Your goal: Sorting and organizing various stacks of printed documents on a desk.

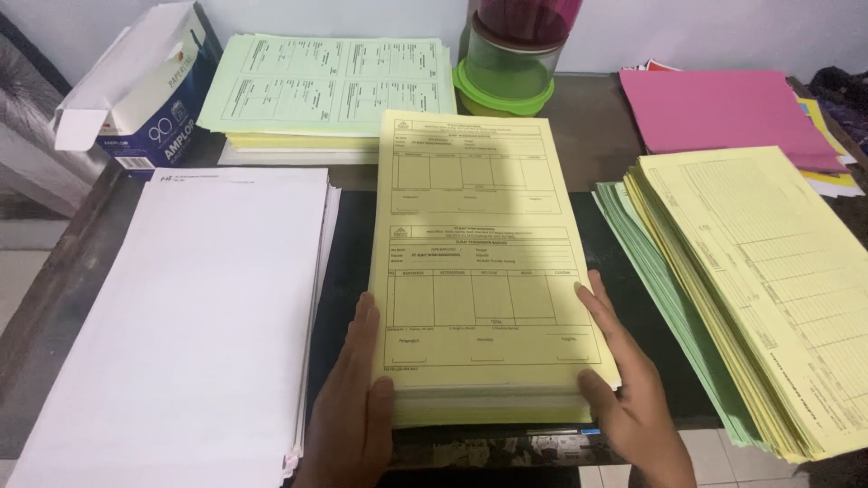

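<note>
From the head camera, you are bracing a thick stack of yellow printed forms [484, 262] between both hands. Your left hand [357, 407] is pressing flat against the stack's left edge with the thumb lying on the near corner, and your right hand [628, 389] is cupping the right edge, fingers running up the side and the thumb hooking over the near right corner. The hands are standing apart, one on each side, clamping the stack so that its sheets are lining up square; the stack is resting on the dark table [597, 145], directly between your palms.

Just left of your left hand a pile of white paper [190, 325] is lying. Beyond it, a green-topped stack of forms [330, 86] and an opened paper-ream box [136, 90] are sitting farther off. Right of your right hand, a fanned pile of yellow and green sheets [750, 289] is spreading, with pink sheets [723, 108] behind. A green-lidded container [511, 63] is standing beyond the fingertips.
</note>
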